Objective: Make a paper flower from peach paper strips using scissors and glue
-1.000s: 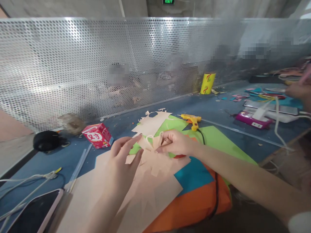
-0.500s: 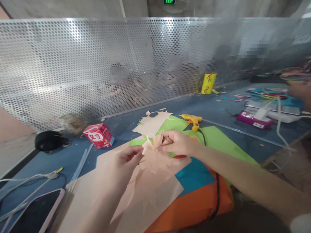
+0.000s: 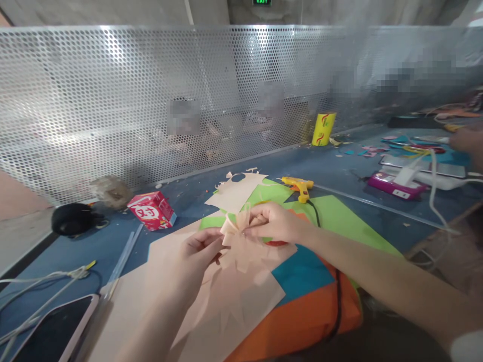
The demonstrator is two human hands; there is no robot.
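Note:
Between my hands is a pale peach paper flower (image 3: 241,249) with pointed petals spread below and curled loops of paper at its top. My left hand (image 3: 198,254) pinches the flower's left edge between thumb and fingers. From the other side, my right hand (image 3: 273,223) has its fingers closed on the upper loops. The flower is held above peach paper sheets (image 3: 249,296). Beneath and beside these lie green paper (image 3: 339,226), a blue sheet (image 3: 304,274) and an orange sheet (image 3: 294,322). Just beyond my right hand rests a yellow glue gun (image 3: 300,187).
Left are a red box (image 3: 153,211), clear glue sticks (image 3: 124,259), a black round object (image 3: 71,219), white cables (image 3: 41,281) and a phone (image 3: 56,329). A perforated metal screen (image 3: 151,90) backs the table. Right are a yellow roll (image 3: 323,129), a purple power strip (image 3: 396,186) and another person's hand (image 3: 468,143).
My left fingers have shifted slightly along the flower's left edge, and its loops have changed shape a little. My right hand stays almost where it was.

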